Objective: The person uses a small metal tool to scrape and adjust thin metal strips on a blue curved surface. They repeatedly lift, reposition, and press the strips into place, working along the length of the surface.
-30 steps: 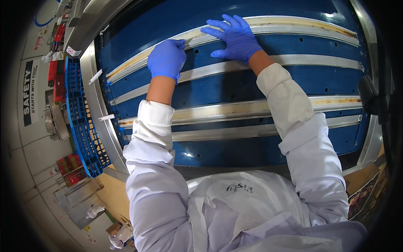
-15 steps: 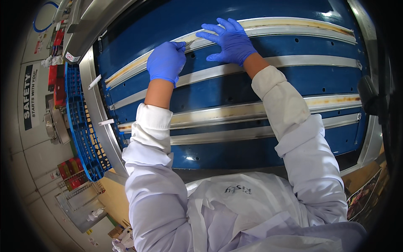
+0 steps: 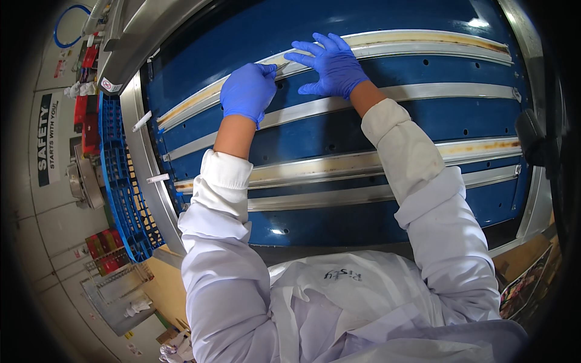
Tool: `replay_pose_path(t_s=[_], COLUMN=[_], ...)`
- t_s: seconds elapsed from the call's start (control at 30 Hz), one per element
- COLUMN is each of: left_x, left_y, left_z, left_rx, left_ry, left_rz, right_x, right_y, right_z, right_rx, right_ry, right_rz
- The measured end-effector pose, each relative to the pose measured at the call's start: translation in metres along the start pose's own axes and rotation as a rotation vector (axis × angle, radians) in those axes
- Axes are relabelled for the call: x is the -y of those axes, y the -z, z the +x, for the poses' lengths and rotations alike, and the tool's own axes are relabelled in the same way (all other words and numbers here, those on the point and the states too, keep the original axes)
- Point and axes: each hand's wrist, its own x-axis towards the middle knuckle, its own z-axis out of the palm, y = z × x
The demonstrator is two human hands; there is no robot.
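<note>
My left hand (image 3: pixel 247 92), in a blue glove, is closed at the far metal bar (image 3: pixel 423 52). A small thin grey tip shows past its fingers; what they hold is too small to name. That bar carries a yellowish strip (image 3: pixel 436 39) with brown scorch marks along it. To the right, my right hand (image 3: pixel 336 68), gloved in blue too, is open with its fingers spread. Its fingertips reach the same bar, and the palm is over the blue panel (image 3: pixel 423 124). Nothing shows in this hand.
Nearer me lie a plain metal bar (image 3: pixel 448 91), a second scorched bar (image 3: pixel 327 167) and another plain bar (image 3: pixel 327 196). A steel frame (image 3: pixel 148 157) with white clips borders the panel. A blue plastic crate (image 3: pixel 124 193) stands left; a dark handle-like part (image 3: pixel 531 130) juts in at right.
My left hand has slid slightly right along the far bar, its fingers still closed. My right hand stays spread at nearly the same place. The view has shifted a little.
</note>
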Motion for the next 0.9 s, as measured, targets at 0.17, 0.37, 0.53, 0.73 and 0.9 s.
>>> replay_pose_path(t_s=[0.17, 0.37, 0.53, 0.73, 0.9], left_x=[-0.011, -0.009, -0.011, -0.024, -0.031], left_y=[0.001, -0.002, -0.009, -0.005, 0.001], left_z=[-0.002, 0.000, 0.004, 0.002, 0.000], left_rx=[0.005, 0.017, -0.003, 0.018, 0.029], left_ry=[0.018, 0.010, -0.048, 0.004, -0.016], left_rz=[-0.013, -0.029, 0.017, 0.030, 0.021], right_x=[0.000, -0.030, -0.046, -0.043, -0.044], right_y=[0.004, 0.039, 0.043, 0.043, 0.043], right_z=[0.001, -0.019, -0.024, -0.024, -0.024], right_rx=[0.005, 0.112, 0.097, 0.114, 0.131], right_ry=[-0.002, -0.080, -0.088, -0.120, -0.124], right_rz=[0.020, -0.196, -0.120, -0.112, -0.141])
